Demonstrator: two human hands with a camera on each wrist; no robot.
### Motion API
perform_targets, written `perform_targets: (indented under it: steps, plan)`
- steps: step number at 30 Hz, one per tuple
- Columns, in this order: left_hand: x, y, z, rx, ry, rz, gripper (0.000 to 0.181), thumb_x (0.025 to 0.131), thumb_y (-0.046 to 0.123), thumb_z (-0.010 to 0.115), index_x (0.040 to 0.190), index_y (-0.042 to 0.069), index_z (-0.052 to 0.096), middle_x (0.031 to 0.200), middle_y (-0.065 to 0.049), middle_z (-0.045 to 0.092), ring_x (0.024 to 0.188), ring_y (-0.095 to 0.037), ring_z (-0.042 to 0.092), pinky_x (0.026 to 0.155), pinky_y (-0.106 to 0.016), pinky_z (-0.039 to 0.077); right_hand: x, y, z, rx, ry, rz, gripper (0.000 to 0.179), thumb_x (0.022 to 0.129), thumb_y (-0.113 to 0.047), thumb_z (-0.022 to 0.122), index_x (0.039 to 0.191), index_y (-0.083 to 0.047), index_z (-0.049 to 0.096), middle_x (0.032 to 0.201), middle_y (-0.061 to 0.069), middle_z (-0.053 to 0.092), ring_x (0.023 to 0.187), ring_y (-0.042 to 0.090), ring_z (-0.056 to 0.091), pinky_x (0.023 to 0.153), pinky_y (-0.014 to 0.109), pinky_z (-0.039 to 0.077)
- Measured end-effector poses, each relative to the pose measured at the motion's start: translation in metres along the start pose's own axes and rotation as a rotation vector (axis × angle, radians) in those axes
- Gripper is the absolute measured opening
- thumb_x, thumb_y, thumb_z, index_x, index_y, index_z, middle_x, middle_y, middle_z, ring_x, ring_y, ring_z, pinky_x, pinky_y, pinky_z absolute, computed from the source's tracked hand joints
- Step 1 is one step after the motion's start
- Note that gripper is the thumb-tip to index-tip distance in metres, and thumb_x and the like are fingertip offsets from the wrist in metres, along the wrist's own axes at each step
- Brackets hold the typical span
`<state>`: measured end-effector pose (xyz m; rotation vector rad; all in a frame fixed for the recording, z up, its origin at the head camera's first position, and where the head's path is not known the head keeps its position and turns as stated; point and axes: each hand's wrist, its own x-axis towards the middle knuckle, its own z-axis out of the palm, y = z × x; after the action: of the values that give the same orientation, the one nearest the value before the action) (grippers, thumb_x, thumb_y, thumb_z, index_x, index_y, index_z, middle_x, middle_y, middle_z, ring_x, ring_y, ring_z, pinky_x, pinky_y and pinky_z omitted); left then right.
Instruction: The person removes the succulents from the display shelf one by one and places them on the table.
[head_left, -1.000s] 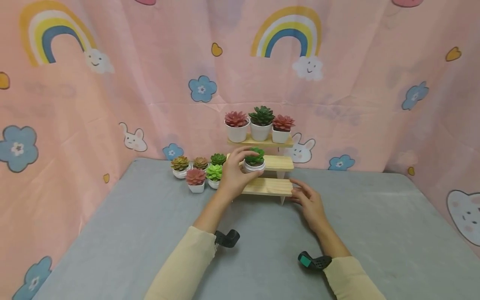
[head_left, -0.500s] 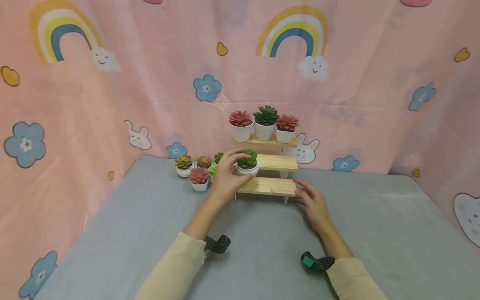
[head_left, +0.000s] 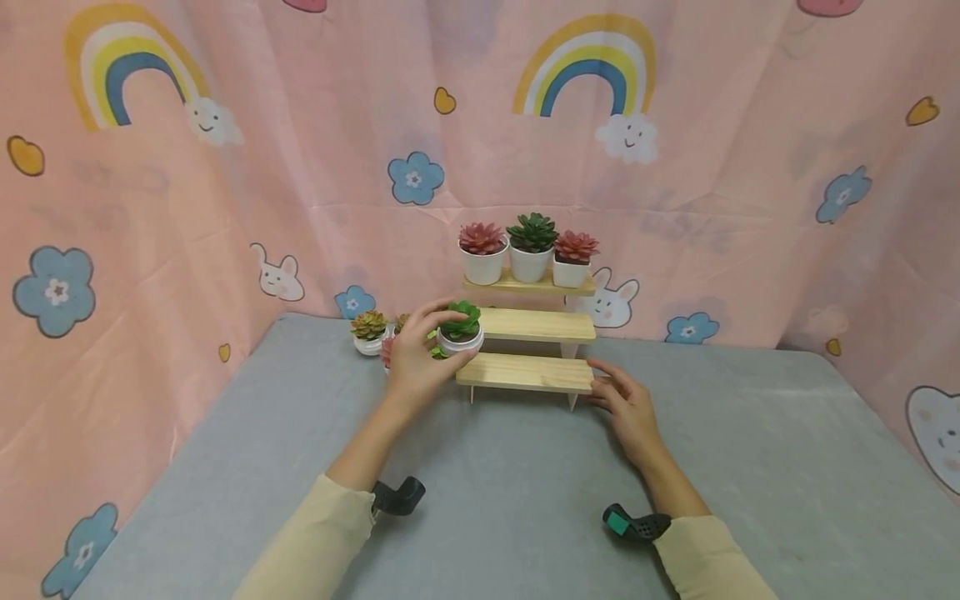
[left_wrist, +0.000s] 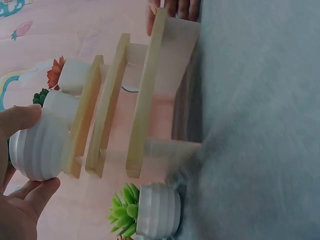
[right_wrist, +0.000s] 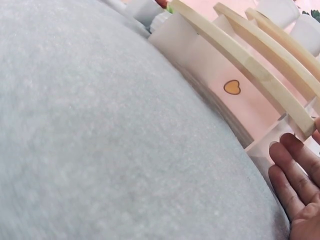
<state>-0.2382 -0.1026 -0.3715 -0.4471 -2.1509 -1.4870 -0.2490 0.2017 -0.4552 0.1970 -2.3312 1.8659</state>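
My left hand (head_left: 416, 362) holds a small green succulent in a ribbed white pot (head_left: 460, 342), thumb on one side and fingers on the other. It is raised by the left end of a three-tier wooden shelf (head_left: 525, 372). In the left wrist view the white pot (left_wrist: 40, 147) shows between thumb and fingertips. My right hand (head_left: 630, 417) is at the right end of the lowest board. Its fairly straight fingers (right_wrist: 295, 175) lie beside and under that end, with one fingertip touching the board. The middle and lowest boards bear no pots.
On the top board stand a red succulent (head_left: 483, 250), a dark green succulent (head_left: 532, 242) and another red one (head_left: 574, 254). Left of the shelf, more potted succulents, including a yellowish one (head_left: 369, 329), are partly hidden by my left hand. A grey cloth (head_left: 510, 492) covers the table.
My left hand has moved left with the green succulent, from in front of the middle board to the shelf's left end. My right hand stays at the lowest board.
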Motion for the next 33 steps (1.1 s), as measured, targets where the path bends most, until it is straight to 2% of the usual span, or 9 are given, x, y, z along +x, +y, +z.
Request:
perform_targets:
  steps: [4, 7, 10, 14, 16, 18, 23, 29, 33]
  plan:
    - [-0.004, -0.003, -0.008, 0.023, -0.009, 0.032, 0.04, 0.076, 0.002, 0.086, 0.113, 0.007, 0.072, 0.14, -0.014, 0.059, 0.13, -0.03, 0.057, 0.095, -0.05, 0.059, 0.0, 0.0, 0.001, 0.01, 0.008, -0.002, 0.039, 0.105, -0.011, 0.05, 0.142, 0.001, 0.055, 0.128, 0.035, 0.062, 0.089, -0.005, 0.067, 0.081, 0.015, 0.057]
    - [-0.008, -0.006, -0.015, 0.052, -0.008, 0.032, 0.04, 0.077, 0.002, 0.086, 0.113, 0.008, 0.072, 0.141, -0.013, 0.058, 0.131, -0.029, 0.056, 0.095, -0.048, 0.059, 0.0, 0.001, 0.002, 0.006, 0.007, 0.0, 0.039, 0.105, -0.011, 0.05, 0.142, 0.0, 0.055, 0.128, 0.034, 0.062, 0.089, -0.005, 0.067, 0.081, 0.016, 0.057]
    - [-0.013, -0.009, -0.025, 0.078, 0.01, 0.006, 0.041, 0.077, 0.003, 0.086, 0.115, 0.011, 0.072, 0.142, -0.008, 0.057, 0.119, -0.025, 0.06, 0.083, -0.037, 0.061, 0.0, 0.001, 0.003, 0.0, -0.003, -0.002, 0.039, 0.106, -0.012, 0.05, 0.142, 0.0, 0.054, 0.128, 0.034, 0.063, 0.09, -0.005, 0.067, 0.082, 0.016, 0.057]
    - [-0.017, -0.013, -0.036, 0.08, 0.043, -0.037, 0.043, 0.077, 0.001, 0.085, 0.117, 0.011, 0.071, 0.143, -0.004, 0.055, 0.103, -0.022, 0.065, 0.066, -0.026, 0.055, 0.0, 0.002, 0.003, 0.0, 0.0, -0.007, 0.039, 0.106, -0.012, 0.05, 0.142, 0.001, 0.055, 0.127, 0.034, 0.063, 0.09, -0.004, 0.068, 0.082, 0.016, 0.057]
    - [-0.015, -0.014, -0.04, 0.068, 0.058, -0.047, 0.044, 0.077, -0.001, 0.085, 0.117, 0.009, 0.071, 0.144, -0.006, 0.054, 0.105, -0.025, 0.067, 0.07, -0.026, 0.059, 0.001, 0.003, 0.003, -0.003, 0.004, -0.008, 0.038, 0.106, -0.013, 0.05, 0.142, 0.0, 0.055, 0.127, 0.033, 0.063, 0.09, -0.004, 0.068, 0.082, 0.017, 0.058]
    - [-0.013, -0.014, -0.044, 0.056, 0.066, -0.042, 0.045, 0.076, -0.002, 0.085, 0.118, 0.007, 0.07, 0.144, -0.009, 0.054, 0.116, -0.028, 0.065, 0.077, -0.033, 0.063, 0.001, 0.003, 0.002, -0.004, 0.006, -0.013, 0.039, 0.106, -0.013, 0.05, 0.142, 0.0, 0.055, 0.127, 0.034, 0.063, 0.089, -0.004, 0.068, 0.081, 0.016, 0.057]
    - [-0.012, -0.015, -0.053, 0.079, 0.084, -0.032, 0.045, 0.077, -0.001, 0.085, 0.118, 0.005, 0.07, 0.145, -0.012, 0.053, 0.133, -0.032, 0.054, 0.094, -0.046, 0.059, 0.0, 0.002, 0.001, 0.0, -0.005, -0.035, 0.039, 0.106, -0.013, 0.049, 0.143, 0.0, 0.054, 0.127, 0.035, 0.063, 0.089, -0.004, 0.067, 0.081, 0.015, 0.057]
    - [-0.012, -0.022, -0.063, 0.184, 0.102, -0.011, 0.041, 0.079, 0.006, 0.086, 0.117, 0.008, 0.07, 0.146, -0.009, 0.053, 0.138, -0.031, 0.05, 0.101, -0.05, 0.056, 0.0, 0.003, 0.001, 0.016, -0.004, -0.06, 0.038, 0.106, -0.01, 0.048, 0.142, 0.003, 0.054, 0.124, 0.037, 0.063, 0.087, -0.002, 0.068, 0.08, 0.016, 0.057]
    - [-0.011, -0.025, -0.068, 0.211, 0.114, -0.005, 0.041, 0.079, 0.005, 0.086, 0.117, 0.007, 0.07, 0.145, -0.011, 0.054, 0.139, -0.033, 0.049, 0.103, -0.054, 0.053, -0.001, 0.004, 0.001, 0.015, -0.001, -0.063, 0.038, 0.106, -0.011, 0.049, 0.141, 0.003, 0.055, 0.124, 0.036, 0.063, 0.088, -0.002, 0.068, 0.08, 0.016, 0.057]
